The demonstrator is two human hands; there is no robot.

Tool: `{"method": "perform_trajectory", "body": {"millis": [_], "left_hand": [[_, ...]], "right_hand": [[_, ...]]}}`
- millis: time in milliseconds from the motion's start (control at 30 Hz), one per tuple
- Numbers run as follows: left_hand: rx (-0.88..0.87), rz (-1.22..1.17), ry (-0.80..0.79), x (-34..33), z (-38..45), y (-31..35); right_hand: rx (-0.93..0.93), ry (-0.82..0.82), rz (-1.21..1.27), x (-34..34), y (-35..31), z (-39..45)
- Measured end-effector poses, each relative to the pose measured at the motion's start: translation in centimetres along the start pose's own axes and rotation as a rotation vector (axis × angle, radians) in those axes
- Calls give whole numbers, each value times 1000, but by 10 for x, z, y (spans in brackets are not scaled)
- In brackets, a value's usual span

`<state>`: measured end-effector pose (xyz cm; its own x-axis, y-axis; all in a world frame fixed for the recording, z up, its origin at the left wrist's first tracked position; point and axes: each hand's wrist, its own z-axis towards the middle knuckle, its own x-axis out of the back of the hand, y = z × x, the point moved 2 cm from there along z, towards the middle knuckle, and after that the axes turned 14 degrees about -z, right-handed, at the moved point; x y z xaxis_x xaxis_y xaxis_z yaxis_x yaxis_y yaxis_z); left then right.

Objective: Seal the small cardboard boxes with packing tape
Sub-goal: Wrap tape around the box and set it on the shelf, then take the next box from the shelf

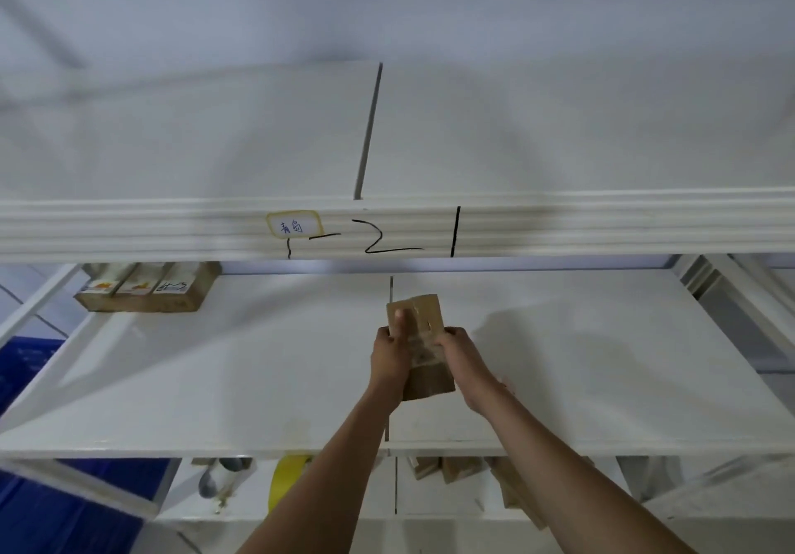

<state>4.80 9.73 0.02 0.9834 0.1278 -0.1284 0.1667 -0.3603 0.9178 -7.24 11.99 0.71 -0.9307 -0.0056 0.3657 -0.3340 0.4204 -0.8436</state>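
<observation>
Your left hand (393, 349) and right hand (457, 349) grip one small box (423, 338) over the shelf (602, 360) — flaps closed, taping unclear — loose boxes (456, 467) wait below.

We see a box (419, 347) at frame centre above the shelf (215, 381), more boxes (146, 291) upper left, a tape roll (288, 480) below.

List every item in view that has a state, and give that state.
small cardboard box: held above the middle shelf, flaps closed, glossy tape over its top.
left hand: grips the box, thumb pressing on top.
right hand: grips the box's right side.
yellow tape roll: on the lower shelf, standing on edge.
row of boxes: at the shelf's back left, closed.
</observation>
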Motion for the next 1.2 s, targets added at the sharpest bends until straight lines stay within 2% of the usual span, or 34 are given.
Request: {"method": "perform_trajectory", "body": {"millis": [133, 233, 500, 700, 767, 867, 1033, 1133, 1200], "left_hand": [[-170, 207, 69, -5, -11, 14], [-196, 237, 129, -9, -23, 19], [-189, 121, 117, -13, -39, 29], [-24, -18, -53, -8, -47, 31], [-82, 33, -31, -6, -50, 37], [-177, 58, 19, -9, -61, 47], [-217, 31, -44, -19, -85, 63], [-182, 88, -95, -26, -93, 69], [-245, 180, -74, -32, -98, 66]], "right_hand": [[51, 123, -193, -3, -7, -7], [69, 244, -276, -1, -15, -9], [96, 258, -167, 4, -21, -20], [-2, 159, 70, 7, -25, -43], [45, 166, -40, 8, -26, -48], [121, 231, -220, 16, -35, -60], [114, 360, -178, 26, -50, -83], [61, 425, -179, 34, -48, -95], [-10, 502, -144, 46, -45, -103]]}}
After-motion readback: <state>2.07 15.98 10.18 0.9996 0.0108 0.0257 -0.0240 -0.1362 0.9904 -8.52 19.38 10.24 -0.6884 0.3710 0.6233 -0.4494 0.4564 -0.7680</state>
